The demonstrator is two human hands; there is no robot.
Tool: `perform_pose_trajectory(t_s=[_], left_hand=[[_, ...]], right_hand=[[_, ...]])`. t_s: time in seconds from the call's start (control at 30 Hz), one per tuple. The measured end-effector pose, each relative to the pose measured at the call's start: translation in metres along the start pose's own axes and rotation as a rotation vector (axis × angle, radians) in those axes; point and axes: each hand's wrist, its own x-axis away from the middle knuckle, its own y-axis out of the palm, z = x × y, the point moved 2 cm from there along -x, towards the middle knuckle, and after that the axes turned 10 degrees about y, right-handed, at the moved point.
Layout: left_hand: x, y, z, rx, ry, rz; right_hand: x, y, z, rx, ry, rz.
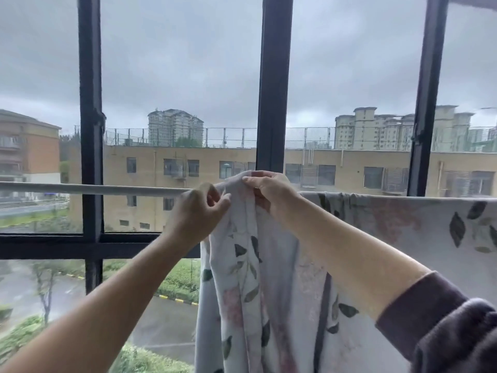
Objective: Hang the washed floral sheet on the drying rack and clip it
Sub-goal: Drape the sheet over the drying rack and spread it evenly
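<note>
The floral sheet (390,238), pale with dark leaves and faded pink flowers, hangs over the grey rack bar (94,189) from the middle to the right edge. Its left end is bunched into folds that drop straight down. My left hand (199,211) pinches the bunched top edge just at the bar. My right hand (269,189) grips the same bunch from above, thumb and fingers closed on the fabric. No clip is visible in either hand.
Behind the bar stands a window with thick black frames (271,84) and a horizontal rail (53,244). The left half of the bar is bare. Outside are buildings, a wet road and grey sky. A dark sleeve (443,327) covers my right forearm.
</note>
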Motion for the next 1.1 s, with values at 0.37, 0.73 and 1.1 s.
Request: perform_pose_trajectory(t_s=[0.37,0.73,1.1], left_hand=[[-0.063,-0.024,-0.028,0.646,-0.636,0.124],[-0.049,-0.095,-0.131,0.027,-0.910,0.077],[-0.028,-0.170,-0.156,0.311,-1.020,-0.073]], right_hand=[[-0.028,-0.008,-0.013,1.076,-0.316,-0.165],[-0.049,-0.009,0.000,1.243,-0.517,-0.024],[-0.054,0.051,-0.006,1.108,-0.586,0.130]])
